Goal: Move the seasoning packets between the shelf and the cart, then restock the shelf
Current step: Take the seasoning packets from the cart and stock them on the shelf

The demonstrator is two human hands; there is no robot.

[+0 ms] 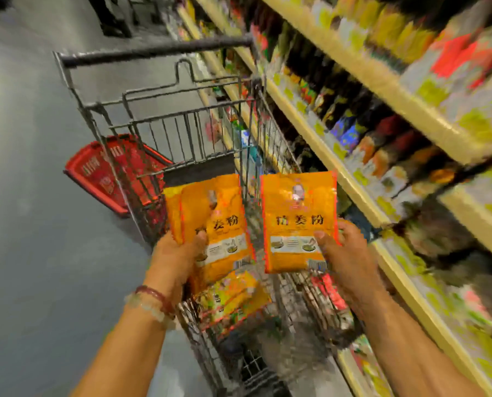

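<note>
A person is holding orange seasoning packets above a wire shopping cart [182,116] beside a stocked shelf [362,130]. The left hand [179,253] is gripping a small stack of packets [210,224] by the lower edge, thumb across the front; the right hand [342,253] is pinching a single packet [296,219] at its lower right corner. More packets [233,299] are lying below the left grip. The pouches look light, soft and slick, probably best held near a sealed edge.
</note>
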